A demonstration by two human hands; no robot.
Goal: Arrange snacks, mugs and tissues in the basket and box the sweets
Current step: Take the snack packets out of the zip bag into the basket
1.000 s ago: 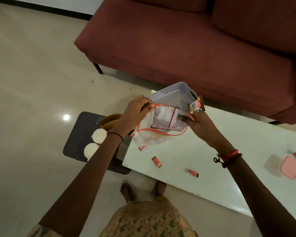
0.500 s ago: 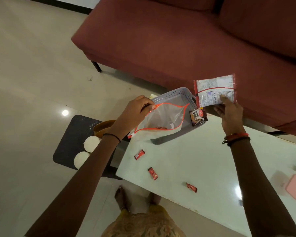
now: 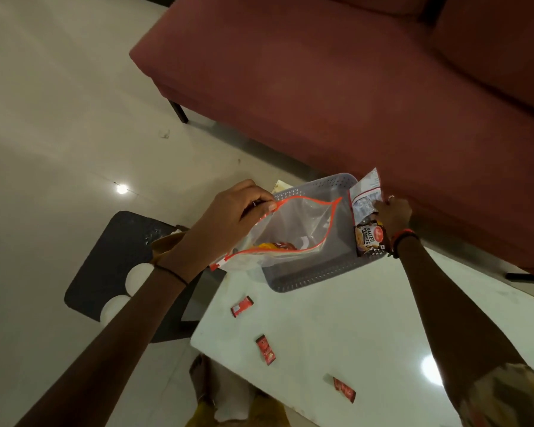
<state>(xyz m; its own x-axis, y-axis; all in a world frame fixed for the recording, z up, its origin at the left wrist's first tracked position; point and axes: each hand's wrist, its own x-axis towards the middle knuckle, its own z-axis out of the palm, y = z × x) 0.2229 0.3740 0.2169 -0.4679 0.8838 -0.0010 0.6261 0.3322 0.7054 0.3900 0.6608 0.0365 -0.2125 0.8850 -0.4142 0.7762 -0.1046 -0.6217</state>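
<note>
Left hand (image 3: pixel 228 215) pinches the zip bag (image 3: pixel 293 229) rim w/ snacks still inside, right hand (image 3: pixel 393 212) fingers closed on the white packet (image 3: pixel 364 195) at the basket (image 3: pixel 327 269) far wall next to the peanuts pack (image 3: pixel 369 237), so imo the bag could sag and dump stuff onto the table (image 3: pixel 336 328) b/c only one corner's held.

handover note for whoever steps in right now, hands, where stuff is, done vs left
Left hand: pinching the rim of the open zip bag; an orange-red packet remains inside.
Right hand: lowering a white snack packet into the grey basket, beside the salted peanuts packet at its right end.
Three red sweets lie loose on the table.
Done: peanuts in basket.
Left: release packet, empty bag, add mugs and tissues, box sweets.
</note>
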